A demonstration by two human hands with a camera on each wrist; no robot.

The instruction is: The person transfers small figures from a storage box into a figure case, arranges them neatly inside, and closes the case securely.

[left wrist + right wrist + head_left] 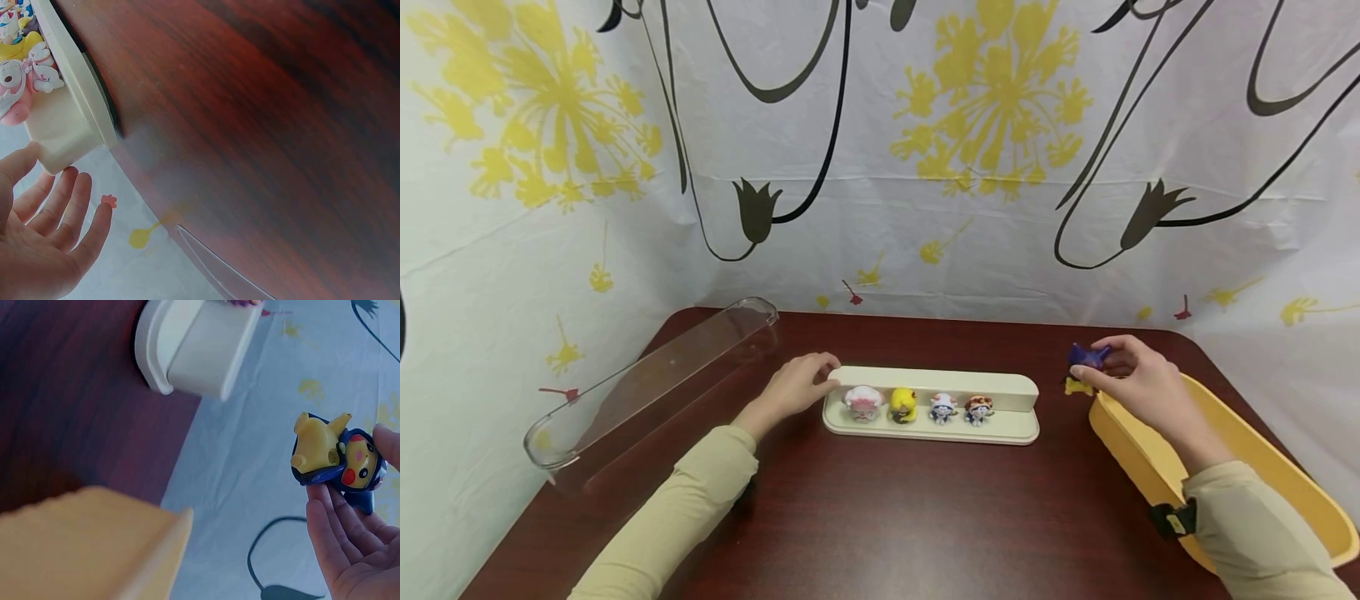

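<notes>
My right hand (1138, 379) pinches a small yellow figurine (322, 444) with red cheeks and a dark blue hooded cape, held by its head above the table near the yellow bin. On the left, my left hand (797, 387) touches the left end of a cream stepped display stand (925, 429) with thumb and fingertips. Along the stand's lower step stand a pink-and-white figurine (863, 403), a yellow figurine (903, 406) and two small white-and-blue figurines (943, 408). The upper step bears nothing.
A yellow bin (1138, 450) stands at the right under my right forearm. At the left, a long clear plastic cover (647, 383) lies slanted on the dark red table (880, 517). A patterned curtain (865, 125) hangs behind the table.
</notes>
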